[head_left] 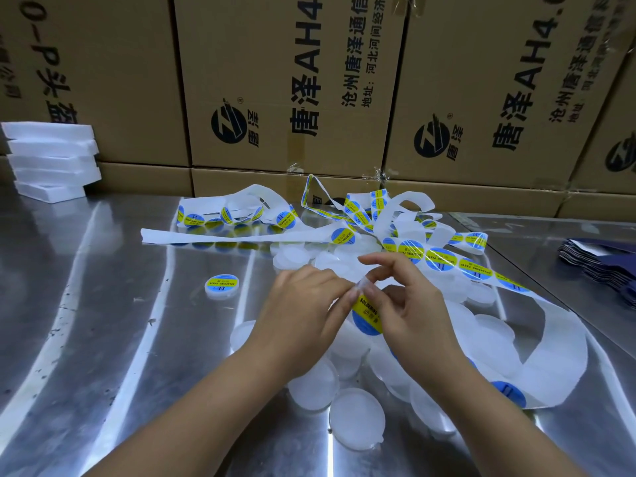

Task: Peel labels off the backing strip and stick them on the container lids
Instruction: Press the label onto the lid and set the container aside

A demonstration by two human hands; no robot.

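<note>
I pinch one label (367,315) between both hands' fingertips (352,293); only one labelled lid (222,286) lies left of them, while many bare lids (356,418) wait below.

Both hands (358,304) together, fingertips pinched, forearms converging.

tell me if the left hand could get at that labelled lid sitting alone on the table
Probably yes. The labelled lid lies by itself on the bare steel table, nothing around it. But the left hand is busy pinching a label with the right hand.

A round blue-and-yellow label (367,316) hangs tilted above a heap of frosted white lids (356,418). The white backing strip (550,342) loops beside them. One labelled lid (222,286) lies apart.
</note>
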